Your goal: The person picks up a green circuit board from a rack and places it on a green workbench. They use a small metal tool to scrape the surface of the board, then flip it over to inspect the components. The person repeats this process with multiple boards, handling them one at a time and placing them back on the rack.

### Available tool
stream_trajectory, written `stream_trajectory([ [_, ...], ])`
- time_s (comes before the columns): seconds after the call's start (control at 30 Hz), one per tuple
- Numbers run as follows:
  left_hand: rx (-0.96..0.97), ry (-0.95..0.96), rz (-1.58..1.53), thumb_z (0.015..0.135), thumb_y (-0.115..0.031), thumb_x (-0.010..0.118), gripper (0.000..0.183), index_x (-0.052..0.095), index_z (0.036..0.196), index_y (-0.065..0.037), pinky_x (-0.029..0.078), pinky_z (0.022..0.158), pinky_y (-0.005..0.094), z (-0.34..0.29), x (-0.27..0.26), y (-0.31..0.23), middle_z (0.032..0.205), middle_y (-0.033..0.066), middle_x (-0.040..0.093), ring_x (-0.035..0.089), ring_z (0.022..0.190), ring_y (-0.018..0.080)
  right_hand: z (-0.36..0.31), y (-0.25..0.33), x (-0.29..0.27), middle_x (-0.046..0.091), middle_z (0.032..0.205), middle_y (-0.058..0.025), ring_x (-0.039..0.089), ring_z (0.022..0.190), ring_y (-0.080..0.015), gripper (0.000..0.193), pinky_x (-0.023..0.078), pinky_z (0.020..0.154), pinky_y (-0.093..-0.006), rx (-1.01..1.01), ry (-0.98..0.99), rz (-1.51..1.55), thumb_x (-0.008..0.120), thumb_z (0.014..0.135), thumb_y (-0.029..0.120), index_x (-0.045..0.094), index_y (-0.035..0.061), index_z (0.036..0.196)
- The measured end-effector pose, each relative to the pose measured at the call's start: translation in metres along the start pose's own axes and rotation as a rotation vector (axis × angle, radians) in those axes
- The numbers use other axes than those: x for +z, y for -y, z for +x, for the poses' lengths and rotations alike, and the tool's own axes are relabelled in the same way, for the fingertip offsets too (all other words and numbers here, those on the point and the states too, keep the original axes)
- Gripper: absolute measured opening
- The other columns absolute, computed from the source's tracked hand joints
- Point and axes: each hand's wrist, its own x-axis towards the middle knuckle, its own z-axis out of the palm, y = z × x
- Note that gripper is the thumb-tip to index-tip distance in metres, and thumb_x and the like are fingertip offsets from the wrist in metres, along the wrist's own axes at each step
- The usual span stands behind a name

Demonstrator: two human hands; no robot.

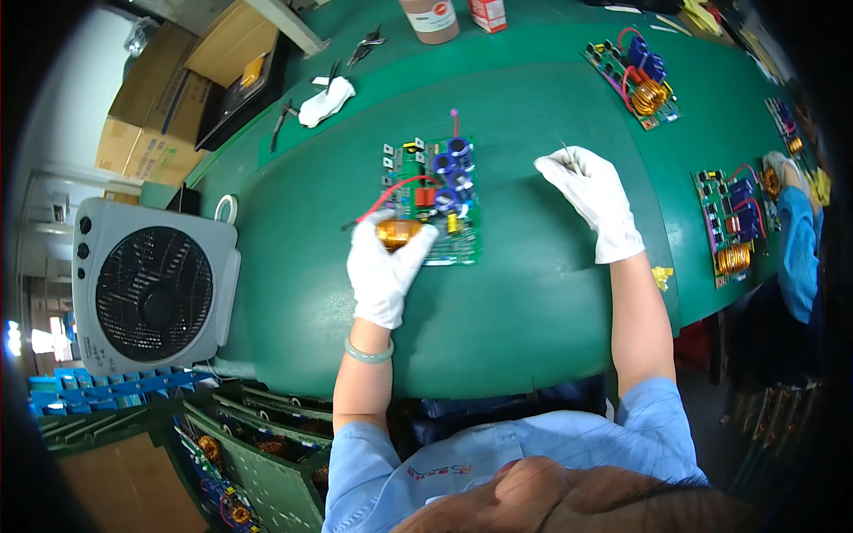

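A green circuit board (464, 244) lies on the mat in front of me, with blue round capacitors (451, 164), red blocks and a red wire on it. In a white glove, my left hand (378, 271) closes its fingers round the copper-wound coil (397, 233) at the board's near left corner. My right hand (582, 182), also gloved, is raised to the right of the board, apart from it. Its fingertips pinch a thin, pointed sliver (562, 142), too fine to name.
More boards (641, 80) with coils sit at the right, near a co-worker's blue sleeve (800, 258). A grey box fan (155, 284) stands left. At the back are pliers (366, 44), a white cloth (326, 102) and a bottle (431, 19). Green crates (258, 453) hold boards below left.
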Motion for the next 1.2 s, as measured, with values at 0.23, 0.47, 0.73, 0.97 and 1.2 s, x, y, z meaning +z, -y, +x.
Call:
stream_trajectory([
  [0.23, 0.832, 0.545, -0.396, 0.083, -0.024, 0.081, 0.052, 0.064, 0.129, -0.006, 0.059, 0.068, 0.0288, -0.048, 0.009, -0.017, 0.113, 0.0121, 0.074, 0.071, 0.071, 0.0210, -0.011, -0.008, 0.003, 0.071, 0.091, 0.0001, 0.061, 0.084, -0.0055, 0.024, 0.049, 0.078, -0.0227, -0.197, -0.021, 0.120, 0.073, 0.094, 0.022, 0.073, 0.0027, 0.108],
  [0.47, 0.120, -0.079, -0.659, 0.105, -0.013, 0.050, 0.021, 0.064, 0.113, 0.001, 0.042, 0.056, 0.0184, -0.002, -0.018, 0.010, 0.081, 0.0051, 0.067, 0.050, 0.061, 0.0048, -0.009, -0.010, -0.041, 0.063, 0.132, -0.0102, 0.059, 0.119, -0.0178, 0.044, 0.049, 0.099, -0.0314, -0.168, 0.340, 0.130, 0.080, 0.082, 0.004, 0.065, 0.0000, 0.123],
  [0.73, 0.517, -0.064, -0.260, 0.082, -0.011, 0.078, 0.062, 0.053, 0.138, 0.000, 0.045, 0.107, 0.0387, 0.001, 0.014, 0.012, 0.132, 0.0175, 0.060, 0.060, 0.122, 0.0293, -0.008, -0.009, -0.028, 0.061, 0.135, -0.0062, 0.057, 0.123, -0.0158, 0.071, 0.046, 0.104, -0.0294, -0.103, 0.418, 0.146, 0.084, 0.073, 0.001, 0.057, 0.0044, 0.138],
  [0.97, 0.688, 0.026, 0.057, 0.052, -0.052, 0.091, 0.115, 0.044, 0.143, -0.002, 0.032, 0.114, 0.0544, -0.003, 0.027, -0.018, 0.138, 0.0197, 0.051, 0.047, 0.130, 0.0401, -0.008, -0.010, -0.015, 0.066, 0.115, -0.0091, 0.064, 0.109, -0.0211, 0.057, 0.049, 0.097, -0.0324, -0.305, 0.434, -0.129, 0.086, 0.073, 0.022, 0.062, 0.0054, 0.122],
  [1.2, 0.720, 0.136, 0.138, 0.053, -0.041, 0.094, 0.109, 0.045, 0.142, -0.001, 0.045, 0.102, 0.0467, 0.011, 0.029, -0.015, 0.128, 0.0198, 0.058, 0.056, 0.117, 0.0394, -0.013, -0.009, -0.003, 0.066, 0.113, -0.0165, 0.063, 0.101, -0.0381, 0.057, 0.051, 0.087, -0.0400, -0.528, 0.455, -0.369, 0.080, 0.076, 0.034, 0.061, 0.0060, 0.121],
])
